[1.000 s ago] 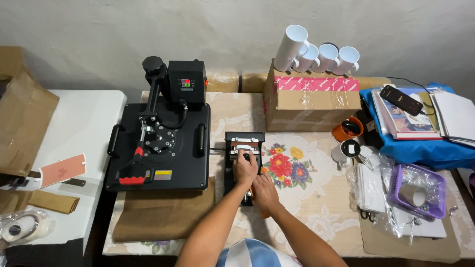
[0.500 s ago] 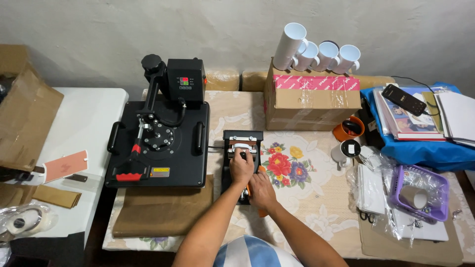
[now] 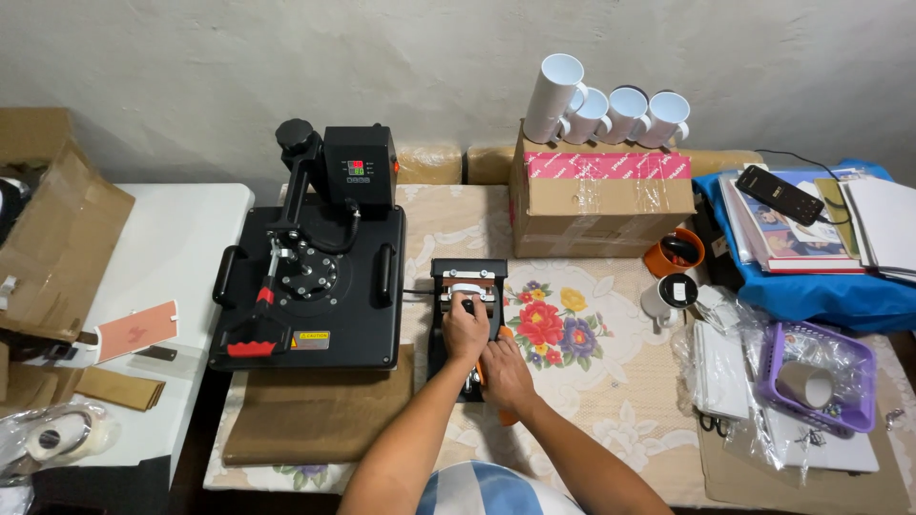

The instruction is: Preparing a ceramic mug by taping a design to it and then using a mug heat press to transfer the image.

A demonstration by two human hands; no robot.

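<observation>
The left hand (image 3: 465, 331) curls its fingers around a knob on the small black mug-press attachment (image 3: 467, 315), which sits on the floral cream tablecloth (image 3: 592, 381) just right of the large black flat heat press (image 3: 310, 286). The right hand (image 3: 507, 374) closes on an orange-handled tool (image 3: 503, 343) at the attachment's near end. Beyond, four white ceramic mugs (image 3: 606, 110) stand atop a brown cardboard box sealed with pink tape (image 3: 606, 200). A purple plastic basket (image 3: 825, 367) lies well apart to the right.

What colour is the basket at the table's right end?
Purple basket, holding a white cup; it shows best in the head view.
</observation>
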